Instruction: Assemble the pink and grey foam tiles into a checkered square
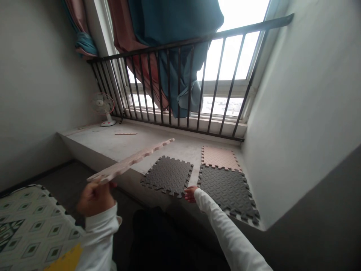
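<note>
My left hand [97, 198] is closed on one end of a pale pink foam mat tile [129, 161], held up and seen nearly edge-on above the ledge. My right hand [191, 194] is at the near right corner of a dark grey foam mat tile [169, 175], with its fingers closed at the edge. That tile lies askew, its near side at the ledge's front edge. To its right, a second dark grey tile [227, 186] lies against a beige tile [220, 157] by the wall. A strip of pale ledge shows between the two dark tiles.
A small fan [104, 107] stands at the ledge's [98, 141] far left, near a thin strip [125, 134]. Behind runs a black railing [179, 88] with curtains [175, 22]. A white wall [284, 124] bounds the right. At lower left is a patterned surface [42, 222].
</note>
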The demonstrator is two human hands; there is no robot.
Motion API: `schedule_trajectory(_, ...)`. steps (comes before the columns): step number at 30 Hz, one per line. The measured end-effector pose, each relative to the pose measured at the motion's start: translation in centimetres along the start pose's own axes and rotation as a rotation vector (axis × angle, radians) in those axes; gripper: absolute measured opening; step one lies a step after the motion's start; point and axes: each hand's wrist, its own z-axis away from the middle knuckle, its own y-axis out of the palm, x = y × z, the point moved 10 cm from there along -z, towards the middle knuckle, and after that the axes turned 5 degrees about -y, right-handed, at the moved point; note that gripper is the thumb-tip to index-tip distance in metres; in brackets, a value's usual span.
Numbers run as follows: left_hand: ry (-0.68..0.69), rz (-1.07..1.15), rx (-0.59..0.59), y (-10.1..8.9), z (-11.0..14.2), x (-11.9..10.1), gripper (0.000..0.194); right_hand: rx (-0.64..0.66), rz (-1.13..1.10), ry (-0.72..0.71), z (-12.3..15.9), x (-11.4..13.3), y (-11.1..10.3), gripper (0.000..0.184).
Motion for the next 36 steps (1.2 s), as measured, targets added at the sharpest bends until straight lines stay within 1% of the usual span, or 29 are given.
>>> schedule_trajectory(1,0.094,-0.038,0.047,2.0,1.5,-0.8,0.029,-0.018,0.062,-0.016,0.0,0.1,-1.0,0.027)
schedule_trajectory(2,0.180,-0.123,0.136,4.6,3.4,-1.3,0.029,-0.049,0.132,-0.037,-0.1,0.4,-2.3,0.032)
schedule_trajectory(3,0.251,-0.209,0.253,7.4,5.5,-1.2,0.029,-0.091,0.209,-0.062,-0.1,0.8,-4.0,0.035)
schedule_trajectory(4,0.297,-0.296,0.400,10.4,7.9,-0.4,0.029,-0.139,0.291,-0.087,-0.2,1.2,-5.9,0.036)
schedule_trajectory(5,0.321,-0.395,0.552,13.2,10.5,0.9,0.028,-0.188,0.376,-0.107,-0.1,1.6,-8.0,0.036)
schedule_trajectory(6,0.322,-0.511,0.696,15.6,13.1,2.8,0.026,-0.236,0.459,-0.119,0.1,2.0,-10.1,0.035)
schedule_trajectory(7,0.307,-0.623,0.826,17.5,15.7,4.9,0.024,-0.278,0.537,-0.125,0.3,2.2,-12.2,0.034)
schedule_trajectory(8,0.291,-0.717,0.939,18.8,18.1,6.8,0.022,-0.316,0.609,-0.122,0.6,2.4,-14.3,0.034)
schedule_trajectory(10,0.261,-0.847,1.107,20.4,21.8,9.7,0.021,-0.382,0.757,-0.100,1.5,2.3,-17.9,0.036)
schedule_trajectory(11,0.253,-0.885,1.158,20.8,23.0,10.6,0.023,-0.409,0.828,-0.079,1.9,2.1,-19.5,0.036)
schedule_trajectory(13,0.237,-0.931,1.208,21.3,24.0,11.6,0.027,-0.452,0.952,-0.029,2.6,1.4,-21.8,0.037)
schedule_trajectory(15,0.209,-0.957,1.225,21.5,23.8,12.0,0.029,-0.490,1.072,0.027,3.0,0.6,-23.3,0.039)
schedule_trajectory(17,0.177,-0.971,1.235,21.6,23.3,12.3,0.030,-0.513,1.177,0.068,3.1,0.0,-23.8,0.043)
schedule_trajectory(19,0.149,-0.982,1.238,21.8,22.9,12.7,0.030,-0.508,1.260,0.097,2.9,-0.5,-23.6,0.046)
schedule_trajectory(23,0.125,-1.000,1.256,22.0,22.8,13.3,0.030,-0.471,1.345,0.151,2.6,-1.3,-22.5,0.049)
schedule_trajectory(26,0.155,-1.021,1.278,22.1,23.1,13.4,0.030,-0.471,1.389,0.163,2.6,-1.2,-22.1,0.050)
schedule_trajectory(31,0.247,-1.039,1.304,21.8,24.0,13.2,0.030,-0.420,1.403,0.151,2.3,-1.0,-22.0,0.045)
schedule_trajectory(36,0.258,-1.037,1.311,21.9,24.3,13.2,0.030,-0.419,1.400,0.149,2.1,-0.9,-22.2,0.041)
